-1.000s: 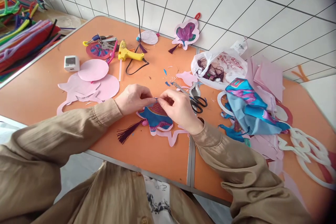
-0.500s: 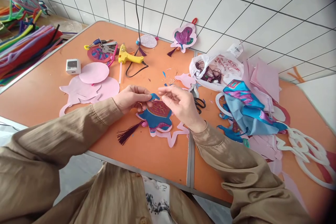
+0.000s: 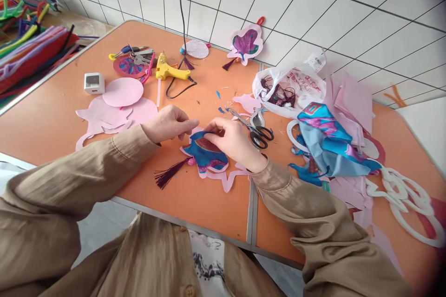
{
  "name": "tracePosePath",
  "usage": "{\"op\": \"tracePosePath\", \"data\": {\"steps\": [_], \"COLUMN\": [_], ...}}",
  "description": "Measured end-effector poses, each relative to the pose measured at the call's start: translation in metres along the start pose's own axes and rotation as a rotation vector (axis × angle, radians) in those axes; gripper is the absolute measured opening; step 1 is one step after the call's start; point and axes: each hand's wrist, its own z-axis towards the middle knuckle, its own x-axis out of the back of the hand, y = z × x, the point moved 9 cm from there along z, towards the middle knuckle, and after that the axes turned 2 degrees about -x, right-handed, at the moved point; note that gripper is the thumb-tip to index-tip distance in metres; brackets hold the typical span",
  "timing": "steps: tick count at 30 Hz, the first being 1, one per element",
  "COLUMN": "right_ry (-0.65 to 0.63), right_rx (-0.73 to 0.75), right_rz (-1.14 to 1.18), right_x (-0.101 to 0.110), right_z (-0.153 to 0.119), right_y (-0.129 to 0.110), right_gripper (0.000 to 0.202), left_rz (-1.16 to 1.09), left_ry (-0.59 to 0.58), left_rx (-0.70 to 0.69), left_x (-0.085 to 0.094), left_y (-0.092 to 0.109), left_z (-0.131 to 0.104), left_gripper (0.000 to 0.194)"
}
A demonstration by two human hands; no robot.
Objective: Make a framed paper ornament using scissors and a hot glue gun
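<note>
A star-shaped pink ornament covered with blue patterned cloth [image 3: 205, 155] lies flat on the table, its dark purple tassel [image 3: 170, 174] pointing to the lower left. My right hand [image 3: 235, 141] is over its upper right part, thumb and fingertips closed on a small blue cloth piece [image 3: 201, 135] at the ornament's upper edge. Just left of there, my left hand [image 3: 170, 125] hovers with fingers curled together; whatever they pinch, if anything, is hidden. Black-handled scissors [image 3: 259, 135] lie right of my right hand. Pink scrap [image 3: 228, 181] sticks out below the ornament.
A yellow glue gun [image 3: 170, 71] lies behind, near keys [image 3: 141, 57] and a white cube-shaped charger [image 3: 94, 83]. Pink cutouts [image 3: 104, 113] are at left. On the right are a plastic bag [image 3: 310, 86], blue cloth [image 3: 324, 144] and white foam rings [image 3: 407, 195].
The small blue piece has gone from my left fingers down to the ornament's top edge, where my right fingertips now are. My left hand has drawn slightly left. The scissors show more fully.
</note>
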Motion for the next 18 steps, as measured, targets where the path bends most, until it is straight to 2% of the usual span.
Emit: {"op": "tracePosePath", "data": {"steps": [3, 5, 8, 14, 18], "right_ry": [0.017, 0.038, 0.062, 0.095, 0.139], "right_rx": [0.121, 0.188, 0.238, 0.298, 0.356], "right_rz": [-0.268, -0.396, -0.433, -0.449, -0.515], "right_x": [-0.006, -0.008, -0.008, -0.004, 0.005], "right_z": [-0.003, -0.006, -0.007, -0.007, -0.013], "right_y": [-0.011, -0.016, -0.019, -0.023, -0.030], "right_gripper": [0.004, 0.004, 0.001, 0.015, 0.032], "left_rz": [0.226, 0.294, 0.320, 0.399, 0.401], "left_ry": [0.103, 0.131, 0.116, 0.077, 0.045], "left_rx": [-0.007, -0.035, -0.087, -0.135, -0.298], "left_x": [0.009, 0.008, 0.003, -0.004, -0.009], "left_y": [0.001, 0.002, 0.003, 0.001, 0.011], "left_z": [0.001, 0.001, 0.003, 0.005, 0.003], "left_gripper": [0.035, 0.028, 0.020, 0.018, 0.019]}}
